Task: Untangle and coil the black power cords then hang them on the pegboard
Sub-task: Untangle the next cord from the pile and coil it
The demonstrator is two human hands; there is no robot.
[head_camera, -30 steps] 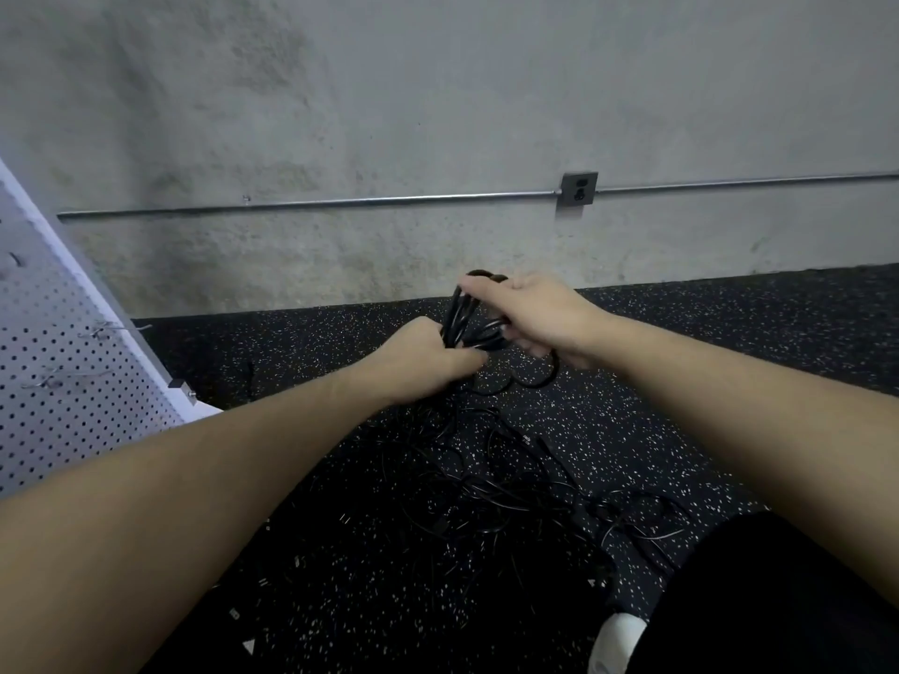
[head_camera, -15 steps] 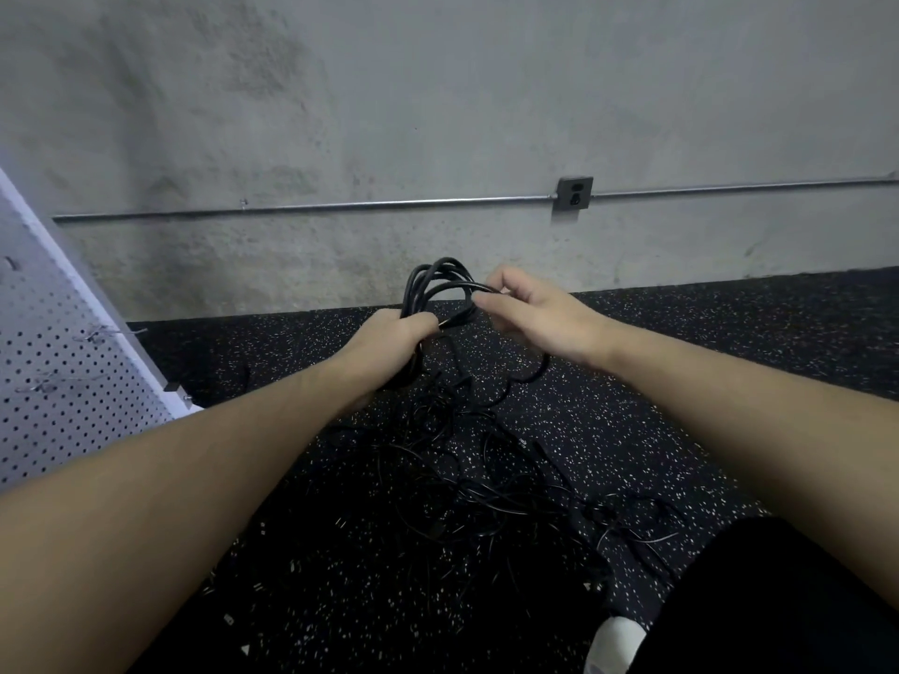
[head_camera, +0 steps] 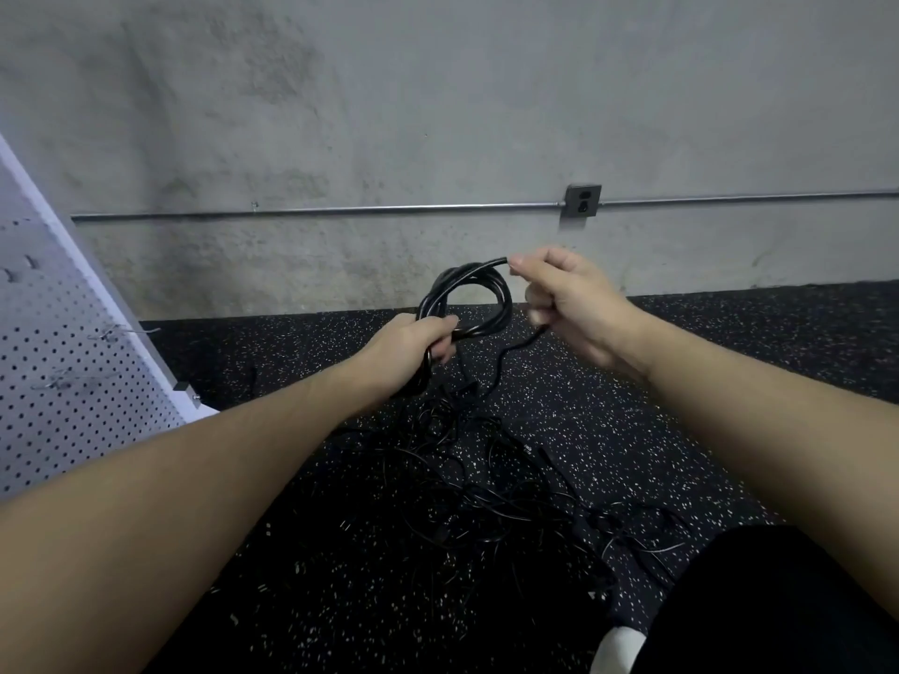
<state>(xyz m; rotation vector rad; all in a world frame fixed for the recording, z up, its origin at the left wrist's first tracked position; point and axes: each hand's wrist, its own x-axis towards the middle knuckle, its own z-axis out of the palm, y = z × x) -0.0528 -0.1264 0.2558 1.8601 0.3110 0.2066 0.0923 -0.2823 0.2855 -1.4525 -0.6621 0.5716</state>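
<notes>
Black rubber power cord coil point(head_camera: 467, 304) stood roughly upright in front of the concrete wall point(head_camera: 438, 114), loop facing the camera, long axis running left-right. Left hand point(head_camera: 413, 352) gripped the coil's lower left, fingers curled round the strands. Right hand point(head_camera: 569, 304) pinched the cord's top strand at fingertips, a loose tail dropping to the tangled black cords point(head_camera: 486, 488) on the speckled floor point(head_camera: 729, 381). White perforated pegboard point(head_camera: 63, 372) leaned at left. No readable writing.
</notes>
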